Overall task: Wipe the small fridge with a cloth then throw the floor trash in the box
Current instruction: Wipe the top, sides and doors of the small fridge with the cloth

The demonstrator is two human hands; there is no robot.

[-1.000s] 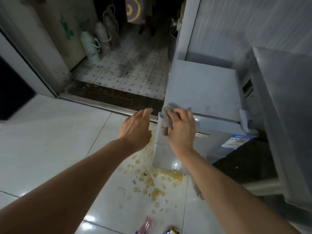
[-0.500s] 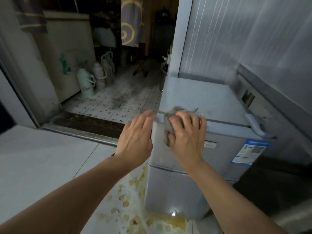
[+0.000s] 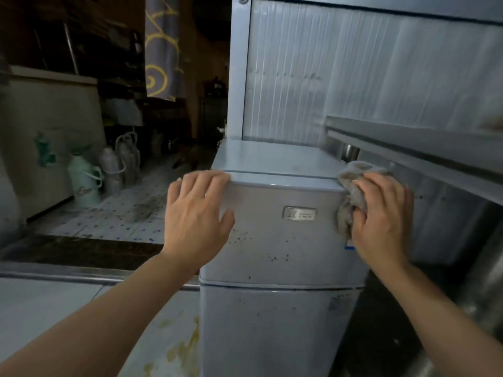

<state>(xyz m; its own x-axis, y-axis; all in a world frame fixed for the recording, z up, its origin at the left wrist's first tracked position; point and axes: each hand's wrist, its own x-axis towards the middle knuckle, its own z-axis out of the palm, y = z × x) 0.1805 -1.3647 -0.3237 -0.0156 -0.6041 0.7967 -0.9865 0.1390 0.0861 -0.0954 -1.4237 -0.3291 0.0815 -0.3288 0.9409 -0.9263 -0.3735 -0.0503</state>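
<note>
Two hands in view, one small fridge [image 3: 277, 240], one cloth [image 3: 351, 194]. Left hand [image 3: 197, 221] lies flat with fingers straight against the fridge's upper left front corner, fingertips at the top edge. Right hand [image 3: 381, 221] grips the bunched grey cloth and presses it on the upper right front corner; the hands sit well apart, one at each corner. Fridge: pale grey, two doors stacked, small badge [image 3: 299, 214] high on the upper door, dark specks scattered across the front, top panel dull. It stands on a pale tiled floor [image 3: 40, 308] with yellowish stains [image 3: 185, 346] beside its base. Steel counter [image 3: 424, 148] just to its right, ribbed panel [image 3: 367, 77] behind. At left a doorway opens on a dim room: three jugs [image 3: 109, 170] on spotted tiles, patterned curtain [image 3: 160, 47] above
</note>
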